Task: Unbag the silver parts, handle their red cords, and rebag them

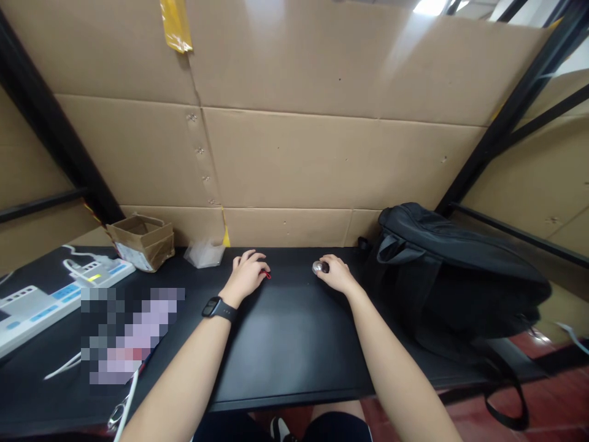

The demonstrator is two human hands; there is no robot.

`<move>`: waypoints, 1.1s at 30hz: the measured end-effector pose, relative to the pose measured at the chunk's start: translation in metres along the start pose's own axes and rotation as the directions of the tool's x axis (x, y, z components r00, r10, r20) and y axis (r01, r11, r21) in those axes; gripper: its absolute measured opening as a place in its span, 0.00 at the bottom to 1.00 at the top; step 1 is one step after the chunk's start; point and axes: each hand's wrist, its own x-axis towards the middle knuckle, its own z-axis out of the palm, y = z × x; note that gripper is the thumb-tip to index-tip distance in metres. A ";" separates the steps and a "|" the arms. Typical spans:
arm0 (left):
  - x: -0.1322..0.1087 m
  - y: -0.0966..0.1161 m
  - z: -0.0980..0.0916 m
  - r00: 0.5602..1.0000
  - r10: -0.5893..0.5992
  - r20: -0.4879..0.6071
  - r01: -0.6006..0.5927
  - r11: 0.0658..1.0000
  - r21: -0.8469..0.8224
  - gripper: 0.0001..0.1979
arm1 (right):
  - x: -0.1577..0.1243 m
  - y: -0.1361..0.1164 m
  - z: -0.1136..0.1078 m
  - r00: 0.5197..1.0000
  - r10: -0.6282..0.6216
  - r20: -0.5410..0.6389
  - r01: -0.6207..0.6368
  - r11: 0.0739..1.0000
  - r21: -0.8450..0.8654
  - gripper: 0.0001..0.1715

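My left hand (247, 276), with a dark watch (219, 308) on its wrist, rests on the black tabletop (285, 356). Its fingers curl over, partly spread, and a small red loop (267, 275) pokes out at the thumb side; whatever joins it is hidden under the hand. Further right, my right hand (337, 274) is closed around a small round, shiny silver thing (317, 267) with a dark part beside it. That thing sits between thumb and fingers, at or just above the table; its kind is unclear.
A black backpack (451, 276) lies to the right, its strap hanging past the edge. At left are a white power strip (69, 301), a pixelated item (138, 337), a small open cardboard box (146, 242) and a clear plastic bag (205, 253). Cardboard panels (299, 159) wall the back.
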 end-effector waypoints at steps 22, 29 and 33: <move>0.000 0.058 -0.002 0.993 -0.084 -0.085 0.022 0.827 -0.562 0.12 | -0.016 -0.048 -0.023 0.948 -0.162 -0.274 0.205 0.969 0.136 0.26; 0.008 0.056 0.010 0.990 -0.119 -0.075 0.013 0.610 -0.792 0.12 | -0.030 -0.086 -0.013 0.903 -0.289 -0.317 0.406 0.815 0.413 0.27; 0.007 0.062 0.011 0.996 -0.093 -0.001 0.039 0.422 -0.906 0.15 | -0.031 -0.090 -0.005 0.907 -0.272 -0.322 0.398 0.806 0.439 0.28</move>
